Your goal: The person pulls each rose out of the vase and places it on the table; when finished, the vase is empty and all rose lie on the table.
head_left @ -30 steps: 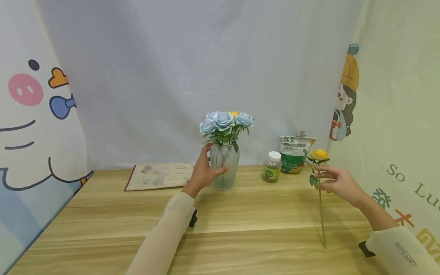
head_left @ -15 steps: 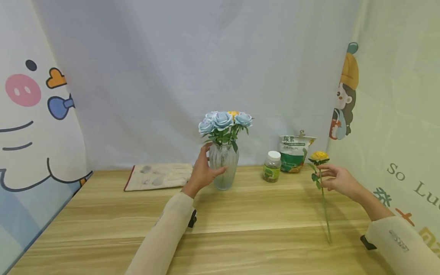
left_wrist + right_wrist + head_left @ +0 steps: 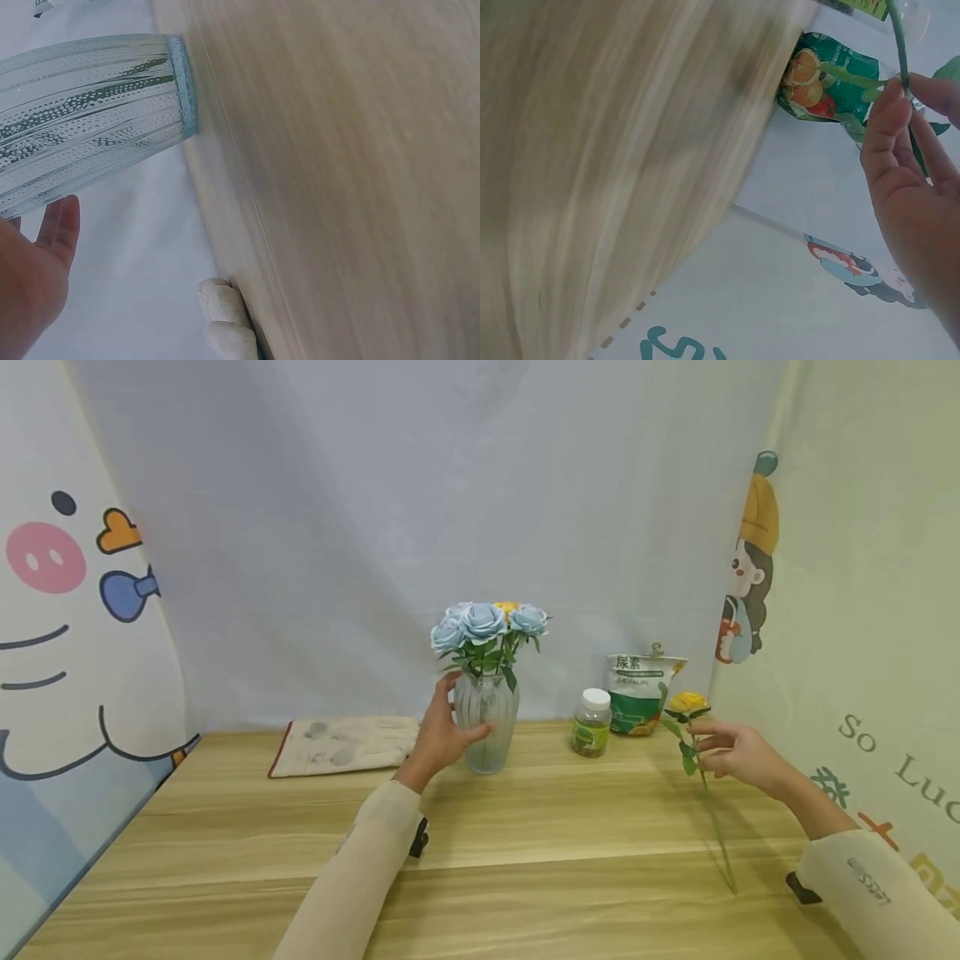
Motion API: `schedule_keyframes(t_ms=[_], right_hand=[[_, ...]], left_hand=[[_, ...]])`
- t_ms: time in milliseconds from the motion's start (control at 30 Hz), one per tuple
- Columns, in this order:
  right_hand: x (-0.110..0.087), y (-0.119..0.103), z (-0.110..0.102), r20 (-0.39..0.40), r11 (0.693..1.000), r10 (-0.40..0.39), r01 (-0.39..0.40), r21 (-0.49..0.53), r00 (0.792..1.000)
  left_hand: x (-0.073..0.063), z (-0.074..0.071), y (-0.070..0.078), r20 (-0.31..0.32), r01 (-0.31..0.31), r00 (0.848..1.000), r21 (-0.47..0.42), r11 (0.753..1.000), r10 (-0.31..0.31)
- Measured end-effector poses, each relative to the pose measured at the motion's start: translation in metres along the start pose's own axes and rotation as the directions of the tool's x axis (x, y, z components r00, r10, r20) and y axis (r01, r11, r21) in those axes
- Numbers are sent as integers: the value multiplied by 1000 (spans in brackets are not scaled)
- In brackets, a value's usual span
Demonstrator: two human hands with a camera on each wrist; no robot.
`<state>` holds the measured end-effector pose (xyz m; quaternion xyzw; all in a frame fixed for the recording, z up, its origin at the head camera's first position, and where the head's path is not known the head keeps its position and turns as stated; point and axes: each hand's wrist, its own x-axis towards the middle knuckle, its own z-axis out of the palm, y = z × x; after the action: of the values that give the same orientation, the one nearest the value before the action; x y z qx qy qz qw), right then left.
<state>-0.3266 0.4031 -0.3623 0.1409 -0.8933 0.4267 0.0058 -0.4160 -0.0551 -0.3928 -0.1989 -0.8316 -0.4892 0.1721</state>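
Note:
In the head view a ribbed clear glass vase stands upright on the wooden table, filled with several pale blue roses and a yellow one behind them. My left hand holds the vase from its left side, thumb across the front and fingers behind. At the right, my right hand pinches the upper green stem of a single yellow rose between thumb and fingertips. Its bloom leans left and the long stem slants down to the right. The right wrist view shows the stem between thumb and forefinger.
Between vase and rose stand a small jar with a white lid and a green-and-white pouch closed by a clip. A cream work glove lies left of the vase. Fabric curtains hang behind and at both sides.
The rose in my right hand has tilted: its lower stem end has swung right and its bloom a little left. My left hand has stayed on the vase.

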Motion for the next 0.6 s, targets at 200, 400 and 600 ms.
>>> schedule_keyframes(t_ms=[200, 400, 600], right_hand=[[0, 8, -1, 31, 1000, 16, -16, -7, 999], [3, 17, 0, 79, 998, 61, -62, 6, 995], [8, 22, 2, 106, 994, 105, -108, 24, 989]], left_hand=[[0, 0, -1, -8, -9, 1000, -6, 1000, 9], [0, 1, -2, -20, -23, 1000, -3, 1000, 23], [0, 1, -1, -10, 1, 1000, -20, 1000, -1]])
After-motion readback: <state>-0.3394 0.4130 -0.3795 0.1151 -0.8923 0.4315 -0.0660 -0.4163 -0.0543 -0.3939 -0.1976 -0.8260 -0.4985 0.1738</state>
